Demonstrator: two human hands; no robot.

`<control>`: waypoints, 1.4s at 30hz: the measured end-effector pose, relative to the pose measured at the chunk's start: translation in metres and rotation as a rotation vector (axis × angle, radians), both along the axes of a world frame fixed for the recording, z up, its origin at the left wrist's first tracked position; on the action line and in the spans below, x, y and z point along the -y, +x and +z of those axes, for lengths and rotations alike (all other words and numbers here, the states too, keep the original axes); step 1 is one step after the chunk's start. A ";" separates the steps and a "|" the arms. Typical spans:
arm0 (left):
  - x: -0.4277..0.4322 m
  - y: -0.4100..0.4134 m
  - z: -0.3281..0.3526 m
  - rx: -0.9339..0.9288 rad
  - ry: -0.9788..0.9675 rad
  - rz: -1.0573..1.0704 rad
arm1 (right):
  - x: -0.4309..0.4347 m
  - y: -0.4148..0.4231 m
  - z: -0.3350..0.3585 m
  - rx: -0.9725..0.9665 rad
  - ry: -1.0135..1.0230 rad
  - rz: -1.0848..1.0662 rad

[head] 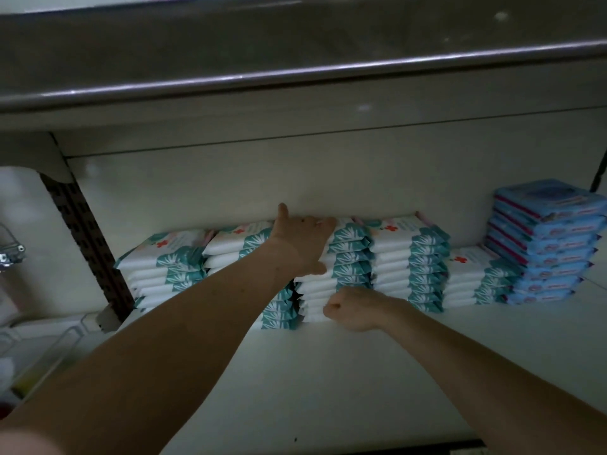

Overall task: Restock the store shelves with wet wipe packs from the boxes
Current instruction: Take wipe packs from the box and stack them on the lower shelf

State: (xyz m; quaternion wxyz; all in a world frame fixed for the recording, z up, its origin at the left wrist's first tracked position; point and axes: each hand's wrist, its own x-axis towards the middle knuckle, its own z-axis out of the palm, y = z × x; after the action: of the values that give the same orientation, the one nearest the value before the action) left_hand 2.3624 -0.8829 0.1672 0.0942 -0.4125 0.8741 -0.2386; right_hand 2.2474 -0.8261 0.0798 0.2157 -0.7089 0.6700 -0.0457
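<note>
Several stacks of white and teal wet wipe packs [410, 257] stand in a row at the back of a pale shelf [361, 372]. My left hand [302, 241] lies flat on top of the middle stack [348, 257], fingers stretched over the top pack and thumb down its front. My right hand [351, 308] is curled into a fist and its knuckles press against the front of the lower packs of that same stack. It holds nothing. No box is in view.
A stack of blue wipe packs [545, 241] stands at the right end of the row. The shelf above [295, 73] overhangs the space. A perforated upright [85, 244] bounds the shelf on the left, with wire racks [39, 349] beyond it.
</note>
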 end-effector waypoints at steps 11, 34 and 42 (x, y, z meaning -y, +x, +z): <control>0.001 -0.001 -0.003 0.022 -0.064 0.024 | 0.001 -0.011 0.051 0.151 -0.117 -0.031; -0.008 0.096 0.031 -0.114 0.172 0.321 | -0.014 0.041 0.087 -0.055 -0.800 0.237; 0.014 0.129 0.019 0.030 0.071 0.276 | 0.027 0.084 0.074 -0.512 -0.830 0.304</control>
State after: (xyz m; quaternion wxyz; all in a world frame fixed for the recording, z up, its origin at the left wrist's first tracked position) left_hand 2.4914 -0.8971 0.1865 0.1537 -0.5216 0.8154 -0.1984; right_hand 2.3312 -0.8533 0.1540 -0.2510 -0.8126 0.5162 -0.1008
